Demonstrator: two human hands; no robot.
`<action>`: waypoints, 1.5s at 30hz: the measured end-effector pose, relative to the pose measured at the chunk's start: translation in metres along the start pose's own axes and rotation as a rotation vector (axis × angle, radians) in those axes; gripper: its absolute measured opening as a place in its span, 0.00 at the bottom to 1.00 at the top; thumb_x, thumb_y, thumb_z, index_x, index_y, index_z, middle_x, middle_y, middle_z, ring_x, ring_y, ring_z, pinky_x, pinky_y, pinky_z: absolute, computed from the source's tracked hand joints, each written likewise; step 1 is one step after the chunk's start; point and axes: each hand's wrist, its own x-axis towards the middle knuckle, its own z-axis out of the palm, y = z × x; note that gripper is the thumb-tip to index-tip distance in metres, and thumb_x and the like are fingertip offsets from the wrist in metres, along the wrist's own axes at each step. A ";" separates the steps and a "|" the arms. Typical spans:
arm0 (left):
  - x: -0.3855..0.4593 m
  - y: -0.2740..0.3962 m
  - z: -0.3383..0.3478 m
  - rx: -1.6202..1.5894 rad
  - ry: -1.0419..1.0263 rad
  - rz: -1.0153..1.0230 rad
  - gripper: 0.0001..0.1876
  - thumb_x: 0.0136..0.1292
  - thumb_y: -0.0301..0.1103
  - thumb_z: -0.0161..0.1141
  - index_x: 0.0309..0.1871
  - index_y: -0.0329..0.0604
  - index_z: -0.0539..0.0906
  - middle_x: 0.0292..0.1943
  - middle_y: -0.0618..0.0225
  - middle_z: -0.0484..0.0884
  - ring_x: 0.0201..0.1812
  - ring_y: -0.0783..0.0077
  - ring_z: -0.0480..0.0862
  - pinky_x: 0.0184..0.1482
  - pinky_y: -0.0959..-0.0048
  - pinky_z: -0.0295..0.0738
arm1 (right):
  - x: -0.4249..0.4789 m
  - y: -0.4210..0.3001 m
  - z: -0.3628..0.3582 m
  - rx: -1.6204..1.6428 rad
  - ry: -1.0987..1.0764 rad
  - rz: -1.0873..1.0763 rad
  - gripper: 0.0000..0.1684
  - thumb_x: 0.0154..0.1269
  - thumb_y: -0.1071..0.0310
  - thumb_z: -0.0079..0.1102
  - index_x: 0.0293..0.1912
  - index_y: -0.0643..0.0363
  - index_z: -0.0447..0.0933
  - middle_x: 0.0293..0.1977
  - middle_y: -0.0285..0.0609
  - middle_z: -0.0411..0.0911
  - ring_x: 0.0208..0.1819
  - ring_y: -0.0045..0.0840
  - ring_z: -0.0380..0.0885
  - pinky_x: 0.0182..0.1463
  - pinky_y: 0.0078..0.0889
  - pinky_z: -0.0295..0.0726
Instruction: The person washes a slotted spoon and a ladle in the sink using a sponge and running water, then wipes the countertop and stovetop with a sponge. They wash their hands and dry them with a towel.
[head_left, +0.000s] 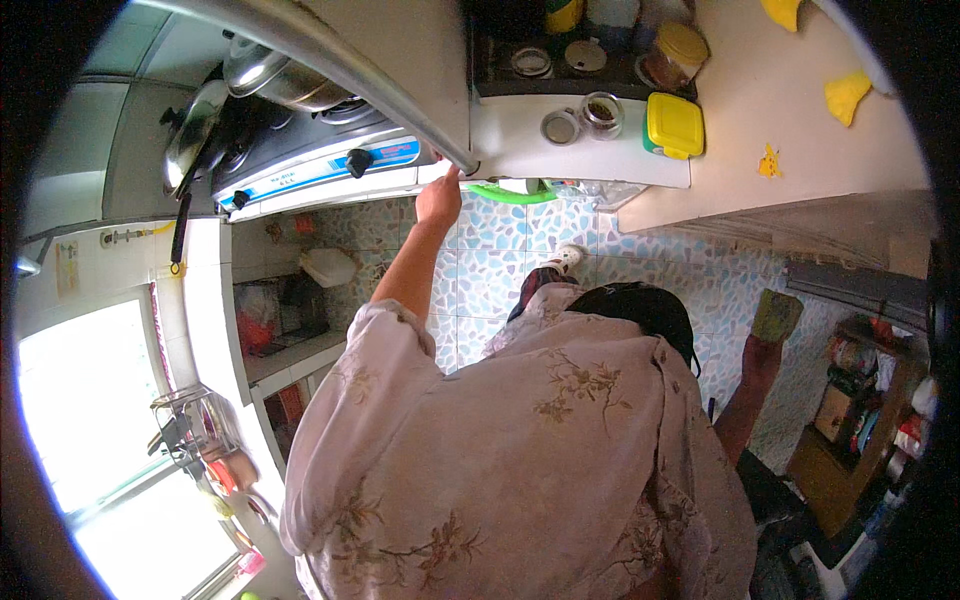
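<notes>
My left hand (439, 201) reaches to the front edge of a gas stove (322, 171), by the end of a metal bar (375, 79). The bar hides its fingertips, so whether they grip anything cannot be told. One stove knob (358, 162) lies left of that hand. At the right, low beside my body, my right hand (763, 351) holds a yellow-green sponge or scrubbing pad (777, 315). On the counter (510, 142) stand an open glass jar (601, 116) with dark contents, a round lid (560, 127) and a green tub with a yellow lid (675, 126).
Metal pots (281, 75) and a pan with a long black handle (196, 135) are on the stove. More jars stand on a dark rack (622, 82). A green-rimmed container (514, 195) sits below the counter edge. Shelves (840, 480) with goods are at the right.
</notes>
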 end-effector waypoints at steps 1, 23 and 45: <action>0.007 -0.003 0.000 0.018 -0.008 0.009 0.14 0.62 0.38 0.38 0.50 0.55 0.67 0.33 0.56 0.79 0.35 0.53 0.78 0.35 0.56 0.72 | 0.000 0.000 0.002 -0.004 -0.018 0.026 0.19 0.62 0.67 0.46 0.51 0.66 0.65 0.49 0.53 0.67 0.50 0.40 0.68 0.52 0.44 0.69; -0.020 0.180 -0.069 -1.268 0.268 0.440 0.15 0.54 0.25 0.57 0.41 0.36 0.64 0.37 0.60 0.75 0.35 0.74 0.77 0.34 0.78 0.76 | -0.029 0.012 0.008 -0.125 0.012 -0.403 0.22 0.64 0.63 0.43 0.55 0.62 0.59 0.51 0.48 0.65 0.51 0.35 0.67 0.51 0.38 0.71; 0.377 0.328 -0.255 0.362 0.414 0.723 0.18 0.46 0.38 0.62 0.41 0.39 0.77 0.41 0.54 0.76 0.44 0.54 0.76 0.43 0.61 0.72 | -0.144 0.028 -0.053 -0.023 0.067 -0.715 0.21 0.64 0.63 0.44 0.53 0.65 0.62 0.50 0.50 0.67 0.48 0.34 0.69 0.50 0.37 0.72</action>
